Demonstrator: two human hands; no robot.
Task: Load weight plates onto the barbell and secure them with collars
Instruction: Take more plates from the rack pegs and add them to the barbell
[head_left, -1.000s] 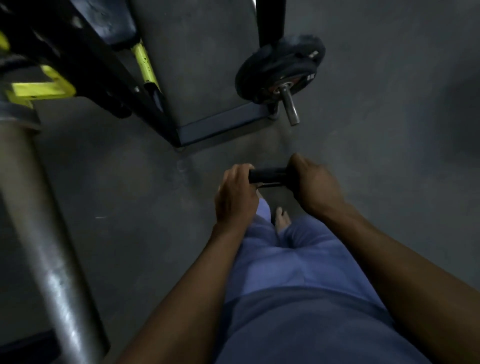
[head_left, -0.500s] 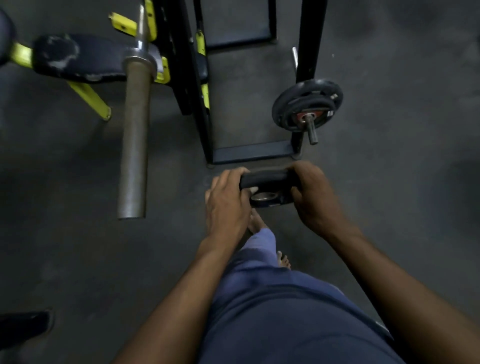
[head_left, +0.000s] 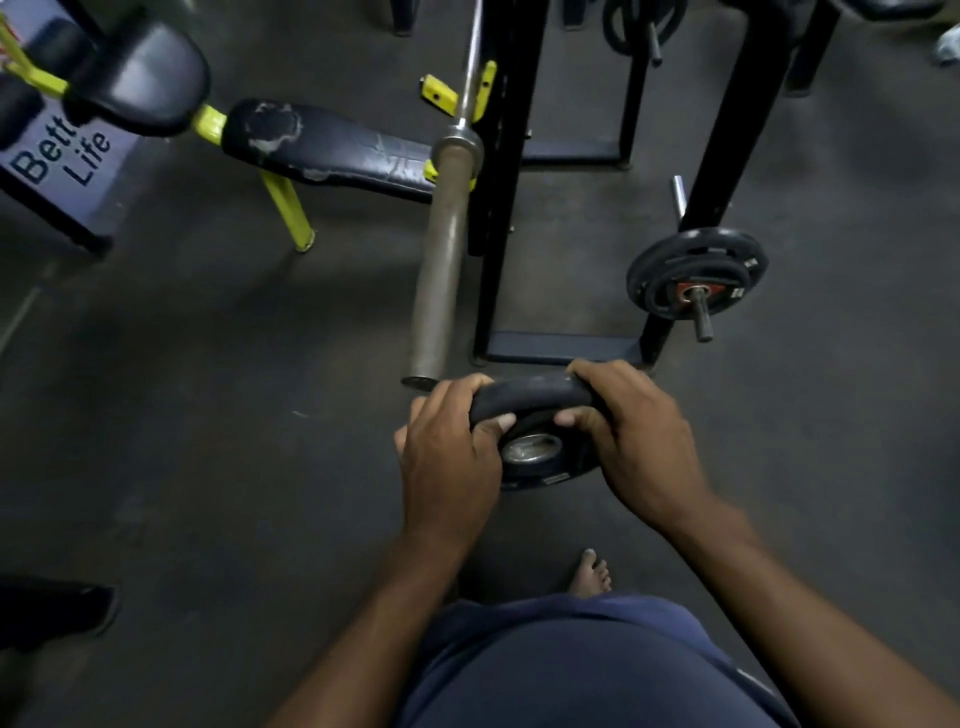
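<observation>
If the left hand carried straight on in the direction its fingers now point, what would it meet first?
Most likely the open end of the barbell sleeve, just beyond the left hand, which grips the weight plate together with the right hand. Depth is unclear from one view, so the hand might pass below it.

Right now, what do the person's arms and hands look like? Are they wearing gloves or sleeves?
No gloves and no sleeves. Both forearms are bare up to the picture's edge. The left hand and right hand are bare too, with no rings, watch or bands in view. The fingers have short nails.
</observation>
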